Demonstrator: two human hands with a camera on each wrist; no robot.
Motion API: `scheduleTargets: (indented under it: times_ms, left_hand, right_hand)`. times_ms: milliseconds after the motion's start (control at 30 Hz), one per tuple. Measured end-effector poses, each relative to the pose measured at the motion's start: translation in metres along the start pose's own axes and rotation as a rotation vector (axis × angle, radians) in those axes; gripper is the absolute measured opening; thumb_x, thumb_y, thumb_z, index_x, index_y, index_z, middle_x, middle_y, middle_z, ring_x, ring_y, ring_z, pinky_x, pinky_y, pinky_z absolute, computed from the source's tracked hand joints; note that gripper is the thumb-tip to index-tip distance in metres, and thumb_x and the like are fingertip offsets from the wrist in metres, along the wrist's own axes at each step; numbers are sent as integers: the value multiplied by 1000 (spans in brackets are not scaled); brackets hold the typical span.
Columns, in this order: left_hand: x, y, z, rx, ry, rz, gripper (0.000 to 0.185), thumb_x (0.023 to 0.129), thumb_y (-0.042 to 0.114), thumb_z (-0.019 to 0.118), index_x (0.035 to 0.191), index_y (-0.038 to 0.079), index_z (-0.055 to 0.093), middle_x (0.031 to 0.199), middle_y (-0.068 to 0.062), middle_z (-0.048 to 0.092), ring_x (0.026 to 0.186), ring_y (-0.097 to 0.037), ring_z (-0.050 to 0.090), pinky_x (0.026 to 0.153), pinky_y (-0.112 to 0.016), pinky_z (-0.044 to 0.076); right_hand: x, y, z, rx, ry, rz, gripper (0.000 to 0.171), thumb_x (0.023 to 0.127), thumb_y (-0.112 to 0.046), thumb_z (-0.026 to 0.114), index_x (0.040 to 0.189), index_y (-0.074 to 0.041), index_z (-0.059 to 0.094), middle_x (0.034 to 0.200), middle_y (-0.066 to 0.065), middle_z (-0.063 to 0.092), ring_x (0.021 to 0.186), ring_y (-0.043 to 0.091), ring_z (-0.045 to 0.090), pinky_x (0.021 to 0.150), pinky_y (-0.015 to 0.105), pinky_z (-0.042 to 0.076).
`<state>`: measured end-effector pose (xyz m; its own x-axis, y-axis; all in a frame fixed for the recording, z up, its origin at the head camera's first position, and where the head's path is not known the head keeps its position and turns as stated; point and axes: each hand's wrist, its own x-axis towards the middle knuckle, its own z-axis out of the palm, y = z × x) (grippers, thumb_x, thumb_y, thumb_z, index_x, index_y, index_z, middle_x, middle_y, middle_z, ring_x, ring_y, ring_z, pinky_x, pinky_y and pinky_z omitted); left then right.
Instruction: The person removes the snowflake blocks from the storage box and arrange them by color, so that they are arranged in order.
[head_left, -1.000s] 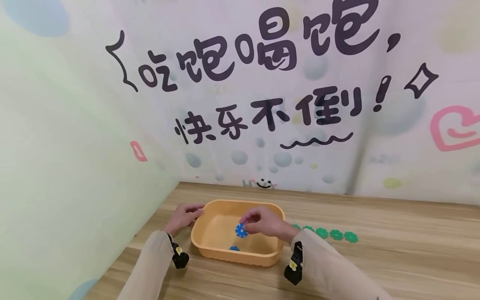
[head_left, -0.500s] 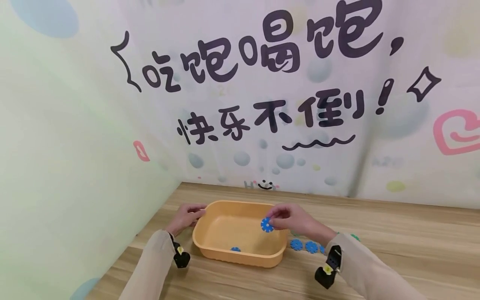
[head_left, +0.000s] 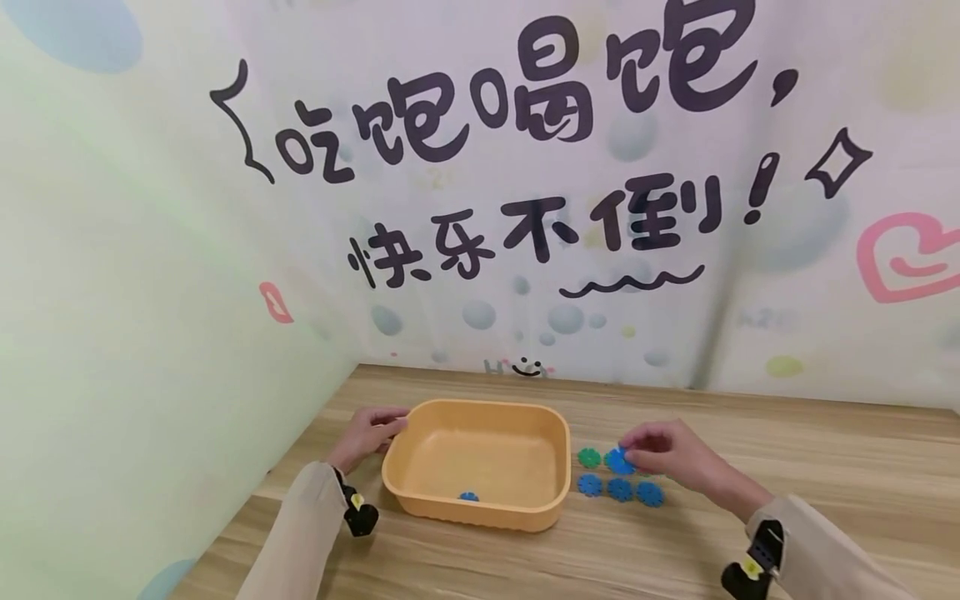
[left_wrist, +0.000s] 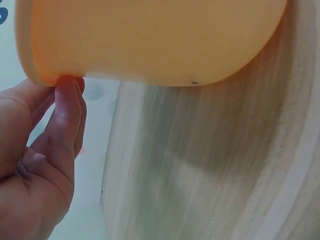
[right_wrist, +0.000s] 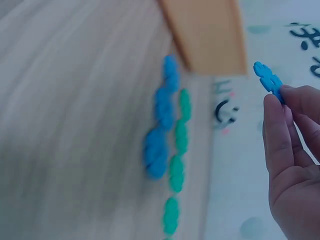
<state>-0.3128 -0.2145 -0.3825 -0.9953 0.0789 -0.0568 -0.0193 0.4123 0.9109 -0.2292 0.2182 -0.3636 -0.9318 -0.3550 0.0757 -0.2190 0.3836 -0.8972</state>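
Note:
Between thumb and fingers my right hand pinches a blue snowflake disc, lifted to the right of the orange plastic basin. Below that hand lie a row of blue snowflake discs and, behind it, a row of green discs, partly hidden by the hand in the head view. One more blue disc is inside the basin, near its front wall. At the basin's left end my left hand grips the rim, with fingertips against the wall in the left wrist view.
The wooden table meets a printed cloth backdrop at the back and a pale green wall covering on the left. Bare wood surrounds the disc rows in front and to the right.
My right hand has moved right, carrying the blue disc out from over the basin to above the disc rows. My left hand stays at the basin's rim.

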Motion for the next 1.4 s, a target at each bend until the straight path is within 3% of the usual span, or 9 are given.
scheduleTargets:
  times_ms: [100,333,567,933,1167,1400]
  left_hand:
    - [0,1,1,4,6,-4,32,85,15,60,112,-1,59,96,-11,62,73,-15,59,61,-28,52]
    - [-2,1,1,2,-8,0,33,86,16,59,114,-3,58,98,-13,62,73,-15,60,61,-28,51]
    - [-4,3,0,23,21,0,34,86,16,59,114,-3,58,100,-15,61,72,-15,60,60,-28,52]
    - [-2,1,2,8,-4,0,34,85,16,60,114,-3,58,100,-13,61,74,-15,60,62,-29,52]
    - [-1,3,4,-19,-12,6,34,86,14,59,114,-4,57,99,-14,62,73,-15,60,61,-29,52]
    - [-3,2,-1,-24,-35,24,34,86,13,58,115,-5,56,101,-17,61,75,-17,61,62,-29,52]
  right_hand:
    - [-12,18,-8,34,5,29,31,82,-13,62,100,12,57,87,12,59,76,14,57,68,32,52]
    - [-35,46,-26,-49,85,48,29,82,-12,62,98,12,58,86,12,60,72,6,55,62,27,51]
    - [-38,61,-32,-46,65,87,28,82,-9,62,97,14,57,83,10,59,70,8,55,60,27,51]
    - [-44,69,-27,-216,117,126,16,79,-8,65,88,5,62,78,6,60,67,8,53,56,23,48]
    - [-43,68,-27,-217,133,214,13,78,-7,65,86,4,62,76,5,59,68,15,53,56,24,49]
    - [-37,63,-30,-229,131,228,12,78,-6,66,84,4,62,73,4,57,66,16,52,54,24,49]
